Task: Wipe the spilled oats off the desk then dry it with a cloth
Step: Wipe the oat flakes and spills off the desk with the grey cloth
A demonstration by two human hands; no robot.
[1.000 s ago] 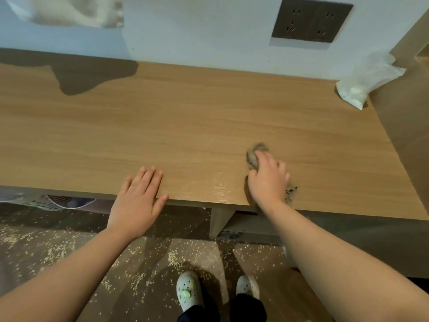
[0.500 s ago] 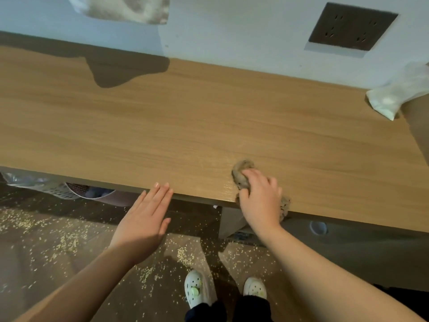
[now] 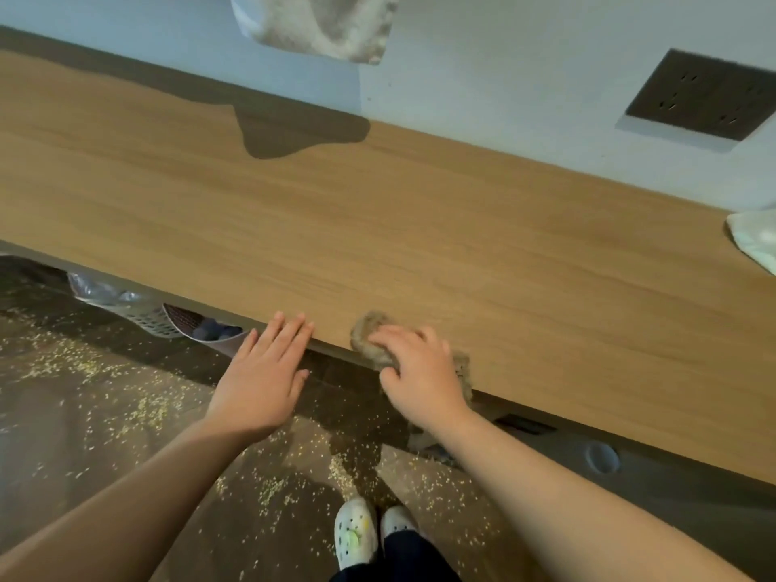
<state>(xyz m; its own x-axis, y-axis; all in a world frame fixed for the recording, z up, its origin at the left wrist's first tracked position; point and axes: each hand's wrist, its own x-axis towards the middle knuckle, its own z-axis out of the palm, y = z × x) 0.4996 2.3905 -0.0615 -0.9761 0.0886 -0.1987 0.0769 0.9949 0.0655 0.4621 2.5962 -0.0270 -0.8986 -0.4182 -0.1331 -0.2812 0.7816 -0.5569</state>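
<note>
My right hand grips a crumpled grey-brown cloth at the front edge of the wooden desk. The cloth bulges out past my fingers on the left and shows again behind my wrist. My left hand is flat, fingers straight and together, with the fingertips at the desk's front edge just left of the cloth and the palm over the floor. Spilled oats lie scattered across the dark floor below. I see no oats on the desk top.
A white crumpled wipe lies at the desk's far right. A pale bag hangs on the wall above the desk, beside a dark socket panel. A plastic basket sits under the desk. My white clogs stand among the oats.
My right hand dragged the cloth leftward and toward me, to the desk's front edge. My left hand slid back off the desk top until only its fingertips meet the edge.
</note>
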